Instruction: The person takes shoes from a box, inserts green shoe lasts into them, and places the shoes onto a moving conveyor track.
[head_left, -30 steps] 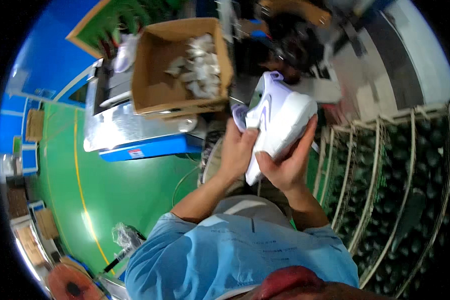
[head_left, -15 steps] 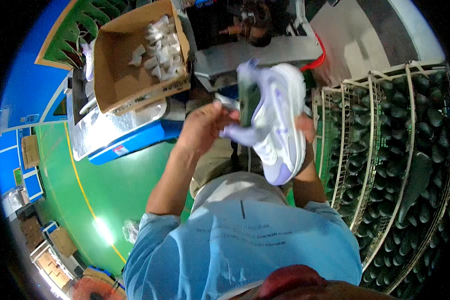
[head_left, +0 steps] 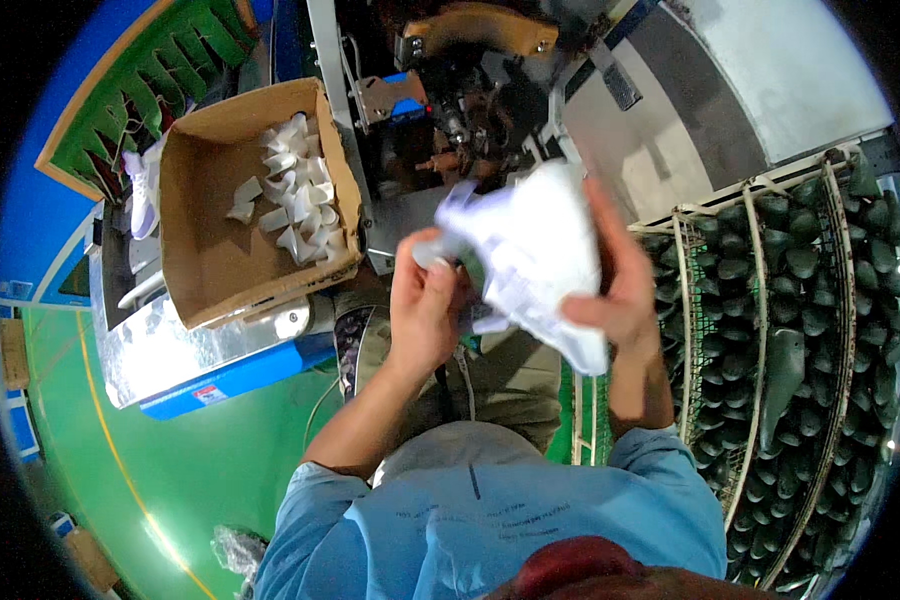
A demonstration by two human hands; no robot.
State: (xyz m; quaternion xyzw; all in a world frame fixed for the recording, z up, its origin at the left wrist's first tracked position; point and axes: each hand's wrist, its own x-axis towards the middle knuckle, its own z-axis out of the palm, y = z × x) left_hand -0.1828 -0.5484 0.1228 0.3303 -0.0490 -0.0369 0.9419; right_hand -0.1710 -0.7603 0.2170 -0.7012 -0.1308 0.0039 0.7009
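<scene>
A white and lavender sneaker, blurred by motion, is held in front of me by my right hand, its fingers and thumb closed on the sole side. Its toe points down toward me and its white sole is turned partly up. On the left of the shoe my left hand pinches a small, pale curved piece between thumb and fingers, close to the shoe's opening. Similar white curved pieces lie heaped in an open cardboard box to the left.
The box stands on a metal-topped table with a blue side. Ahead is a dark machine with metal framing. A wire rack full of dark shoe lasts stands close on my right. Another sneaker is beyond the box.
The shoe has rolled so more of its sole shows, and my right hand has come round over it. My left hand has moved up. The view has shifted, showing more of the machine.
</scene>
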